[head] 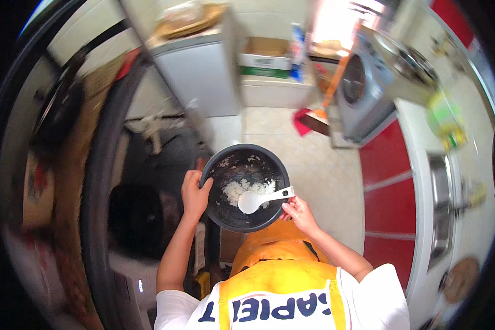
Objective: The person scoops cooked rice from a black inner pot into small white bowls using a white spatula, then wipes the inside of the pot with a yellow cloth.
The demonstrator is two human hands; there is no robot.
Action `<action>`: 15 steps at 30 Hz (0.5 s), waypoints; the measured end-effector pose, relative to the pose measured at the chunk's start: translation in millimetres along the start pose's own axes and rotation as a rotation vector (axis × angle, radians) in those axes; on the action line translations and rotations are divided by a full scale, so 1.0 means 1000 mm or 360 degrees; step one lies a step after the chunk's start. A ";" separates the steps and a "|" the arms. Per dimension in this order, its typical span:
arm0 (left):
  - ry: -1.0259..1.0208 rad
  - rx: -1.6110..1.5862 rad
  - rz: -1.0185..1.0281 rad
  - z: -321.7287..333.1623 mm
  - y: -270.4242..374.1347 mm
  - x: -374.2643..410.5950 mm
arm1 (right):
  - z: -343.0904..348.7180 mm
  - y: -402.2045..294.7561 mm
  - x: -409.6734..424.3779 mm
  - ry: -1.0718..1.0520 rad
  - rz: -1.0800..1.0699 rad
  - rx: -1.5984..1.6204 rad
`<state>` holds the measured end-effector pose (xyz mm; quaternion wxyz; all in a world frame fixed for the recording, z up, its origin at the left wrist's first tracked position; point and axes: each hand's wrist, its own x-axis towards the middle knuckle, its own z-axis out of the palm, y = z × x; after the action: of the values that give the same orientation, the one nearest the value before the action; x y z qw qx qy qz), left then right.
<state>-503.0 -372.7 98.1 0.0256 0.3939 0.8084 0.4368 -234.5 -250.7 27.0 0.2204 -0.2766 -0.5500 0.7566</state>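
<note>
Before my body I carry a dark rice cooker inner pot (247, 222). My left hand (195, 194) grips its left rim, thumb over the edge. On the right side, my right hand (296, 212) holds the pot's rim, its fingers close under the handle end of a white rice paddle (249, 202). The paddle lies across the pot with its bowl inside and its handle over the right rim. Cooked white rice (241, 189) sits in a small heap at the bottom, and more grains cling to the far inner wall.
A dark-framed rack or counter (103, 165) runs along my left. Red cabinets (387, 181) with a sink (439, 206) line the right. Ahead stand a washing machine (365, 82), an orange-handled broom (332, 88), a cardboard box (266, 55) and a grey cabinet (198, 78).
</note>
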 end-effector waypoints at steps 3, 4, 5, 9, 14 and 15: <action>-0.0491 -0.0208 0.0219 -0.087 -0.078 0.062 | 0.169 0.008 -0.020 0.0598 0.0018 0.0083; -0.0533 -0.0262 0.0273 -0.089 -0.078 0.068 | 0.181 0.011 -0.026 0.0703 -0.0067 0.0097; -0.0624 -0.0156 0.0426 -0.095 -0.076 0.082 | 0.196 0.013 -0.029 0.0837 -0.0073 0.0126; -0.0979 -0.0398 0.0660 -0.093 -0.046 0.125 | 0.237 -0.003 -0.036 0.1290 -0.0247 0.0151; -0.1534 -0.0534 0.0905 -0.100 -0.016 0.178 | 0.328 -0.040 -0.042 0.1819 -0.0355 0.0281; -0.1686 -0.0596 0.0933 -0.104 -0.004 0.181 | 0.351 -0.045 -0.041 0.1954 -0.0390 0.0328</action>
<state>-670.1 -326.0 214.1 0.3700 0.7506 0.4544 0.3055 -434.4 -512.9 161.9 0.6061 -0.5725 -0.2753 0.4786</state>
